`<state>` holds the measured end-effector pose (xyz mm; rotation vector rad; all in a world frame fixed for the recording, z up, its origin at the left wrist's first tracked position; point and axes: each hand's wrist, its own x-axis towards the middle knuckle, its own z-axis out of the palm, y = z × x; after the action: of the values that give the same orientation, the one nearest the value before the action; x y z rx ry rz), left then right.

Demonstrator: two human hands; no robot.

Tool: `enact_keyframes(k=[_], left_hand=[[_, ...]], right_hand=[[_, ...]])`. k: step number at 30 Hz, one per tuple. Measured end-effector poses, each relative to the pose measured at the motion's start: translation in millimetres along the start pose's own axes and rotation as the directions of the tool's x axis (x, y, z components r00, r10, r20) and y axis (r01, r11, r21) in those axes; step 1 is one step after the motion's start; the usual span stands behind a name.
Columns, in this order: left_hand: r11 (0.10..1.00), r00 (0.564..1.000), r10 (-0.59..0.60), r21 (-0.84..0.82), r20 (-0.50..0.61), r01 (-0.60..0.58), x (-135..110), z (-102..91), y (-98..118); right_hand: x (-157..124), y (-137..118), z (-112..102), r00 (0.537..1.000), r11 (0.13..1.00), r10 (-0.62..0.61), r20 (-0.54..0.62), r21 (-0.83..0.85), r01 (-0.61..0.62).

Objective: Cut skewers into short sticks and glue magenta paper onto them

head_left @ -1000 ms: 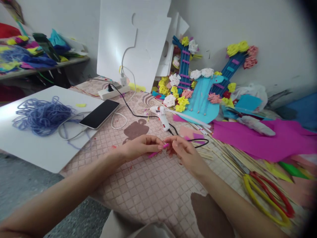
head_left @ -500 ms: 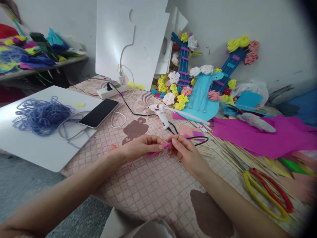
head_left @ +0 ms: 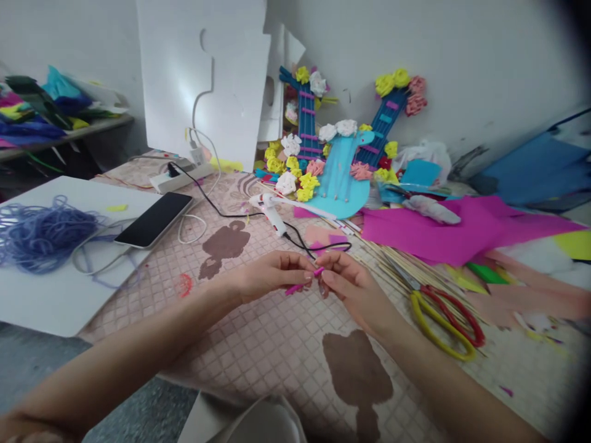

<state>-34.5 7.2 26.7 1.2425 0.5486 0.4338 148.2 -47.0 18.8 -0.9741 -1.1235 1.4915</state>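
A thin magenta strip [head_left: 293, 288], apparently paper, is held over the table between my two hands. My left hand [head_left: 270, 274] pinches it near its middle, with one end poking out below the fingers. At the other end, the thumb and fingertips of my right hand [head_left: 349, 284] close on the strip. Just beyond the hands lies a white glue gun [head_left: 272, 215] with a black cord. Past it, a light-blue guitar-shaped craft piece [head_left: 341, 178] with paper flowers leans by the wall.
Scissors [head_left: 443, 326] with yellow and red handles lie at right beside thin wooden sticks [head_left: 392, 271] and magenta sheets [head_left: 429, 240]. To the left are a phone [head_left: 154, 218], a white board [head_left: 60, 307] with purple yarn [head_left: 50, 234], and a power strip [head_left: 178, 178].
The view has swung right, so things on the table appear farther left. My right fingertips have come in onto the strip's end, and the hands are closer together.
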Motion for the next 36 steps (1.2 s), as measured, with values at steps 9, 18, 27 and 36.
enact_keyframes(k=[9,18,27,36], left_hand=[[0.999,0.999,-0.042,-0.013,0.024,0.042,23,19.0,4],[0.971,0.994,-0.101,-0.212,0.046,0.109,28,19.7,-5],[0.957,0.994,-0.096,-0.269,0.059,0.108,26,18.2,-9],[0.958,0.994,-0.088,-0.266,0.067,0.103,25,18.8,-9]], right_hand=[[-9,-2,-29,0.963,0.997,-0.077,-0.258,-0.016,0.076],[-10,1,-31,0.984,0.996,-0.084,-0.154,-0.010,0.084],[-7,6,-31,0.990,0.992,-0.108,-0.090,-0.076,0.101],[-8,9,-32,0.982,0.984,-0.149,-0.111,-0.110,0.137]])
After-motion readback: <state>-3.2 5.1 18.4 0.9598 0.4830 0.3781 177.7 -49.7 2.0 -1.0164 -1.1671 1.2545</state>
